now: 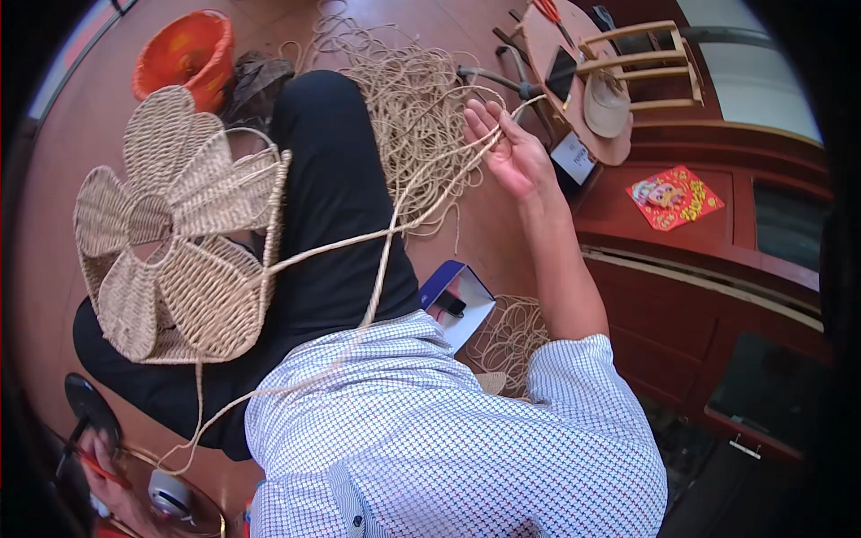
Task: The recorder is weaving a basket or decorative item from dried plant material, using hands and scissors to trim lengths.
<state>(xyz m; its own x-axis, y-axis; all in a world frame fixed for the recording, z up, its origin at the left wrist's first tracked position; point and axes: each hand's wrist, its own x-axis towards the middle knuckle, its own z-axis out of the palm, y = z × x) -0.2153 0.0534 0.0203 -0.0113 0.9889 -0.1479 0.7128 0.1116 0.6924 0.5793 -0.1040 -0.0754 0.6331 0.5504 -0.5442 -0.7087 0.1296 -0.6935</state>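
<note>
A flower-shaped piece woven from straw-coloured cord (215,193) rests on my lap at the left, its petals set in a wire frame with a round centre. Strands of twisted cord (334,246) run from its right edge up to my right hand (513,161). That hand is raised, palm up and fingers mostly stretched, with the cord caught at the thumb and crossing the palm. My left hand (106,480) is at the lower left rim beside a black round object (91,405). Its fingers are bent around a thin red item, whose kind I cannot make out.
A large tangle of loose cord (404,117) lies on the floor beyond my knee, near an orange basket (184,58). At the right, a small table (547,54) bears a phone (560,73) and a cap (607,103). A blue-white box (457,300) stands by my right side.
</note>
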